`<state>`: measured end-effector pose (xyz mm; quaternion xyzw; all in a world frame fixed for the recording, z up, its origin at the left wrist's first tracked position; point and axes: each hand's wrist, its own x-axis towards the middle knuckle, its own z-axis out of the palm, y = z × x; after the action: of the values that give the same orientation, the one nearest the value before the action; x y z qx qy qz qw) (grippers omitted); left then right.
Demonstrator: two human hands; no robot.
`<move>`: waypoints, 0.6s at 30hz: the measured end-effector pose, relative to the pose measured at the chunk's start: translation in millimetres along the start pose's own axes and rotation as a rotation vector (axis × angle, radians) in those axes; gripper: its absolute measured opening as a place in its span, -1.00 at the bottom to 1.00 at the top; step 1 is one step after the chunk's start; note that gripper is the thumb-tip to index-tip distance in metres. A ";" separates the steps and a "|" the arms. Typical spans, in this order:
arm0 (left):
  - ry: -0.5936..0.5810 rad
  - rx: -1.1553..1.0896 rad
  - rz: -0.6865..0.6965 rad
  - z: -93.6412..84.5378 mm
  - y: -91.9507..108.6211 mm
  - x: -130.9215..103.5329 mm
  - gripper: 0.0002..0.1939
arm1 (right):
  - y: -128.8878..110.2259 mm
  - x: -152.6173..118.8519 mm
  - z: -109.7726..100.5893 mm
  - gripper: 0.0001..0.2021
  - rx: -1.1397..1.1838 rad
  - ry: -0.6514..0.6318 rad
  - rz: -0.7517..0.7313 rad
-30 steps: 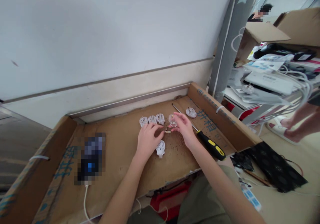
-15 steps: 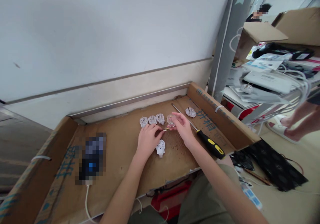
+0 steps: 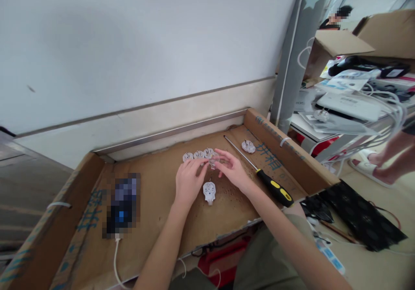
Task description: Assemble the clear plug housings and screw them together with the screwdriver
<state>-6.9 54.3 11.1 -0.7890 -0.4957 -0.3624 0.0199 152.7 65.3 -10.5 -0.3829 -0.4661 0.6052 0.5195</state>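
Note:
My right hand (image 3: 231, 170) holds a clear plastic plug housing (image 3: 213, 161) between thumb and fingers, just above the cardboard. From the other side, my left hand (image 3: 190, 176) has its fingers closed at the housing's edge; any small part between those fingertips is hidden. Behind my hands several clear plugs with metal pins stand in a row, among them one plug (image 3: 187, 157) at the left end. Nearer to me lies a white socket piece (image 3: 209, 192) with its holes facing up. Another pinned plug (image 3: 248, 146) sits apart at the right.
A black and yellow screwdriver (image 3: 275, 188) lies right of my hands. A blurred-out device (image 3: 123, 205) with a white cable rests at the left. Cardboard walls (image 3: 292, 156) edge the work surface. A cluttered table (image 3: 348, 106) and a person (image 3: 333, 22) are beyond the post.
My hands have come together, the right one moving left with the clear housing. The small brass-coloured and white piece seen at my left fingertips earlier is now hidden. The view has shifted slightly.

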 end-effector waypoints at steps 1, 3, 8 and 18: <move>-0.006 0.031 0.017 -0.9 -0.2 0.2 -0.85 | 0.2 -0.1 -0.3 -0.53 -0.008 -0.001 -0.003; -0.017 0.060 0.040 -2.1 -0.6 0.4 -0.83 | 0.1 -0.2 -0.7 -0.55 -0.023 -0.003 -0.008; -0.042 0.055 0.076 -1.4 0.2 0.0 -0.84 | -1.4 -0.7 -0.2 -0.56 -0.052 0.007 -0.012; -0.075 0.005 0.058 -1.0 2.6 -2.5 -0.82 | -3.0 -4.2 1.1 -0.56 -0.067 -0.006 0.005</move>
<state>-6.1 50.6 11.2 -0.8160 -0.4740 -0.3306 0.0138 153.2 61.1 -7.4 -0.3996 -0.4867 0.5916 0.5035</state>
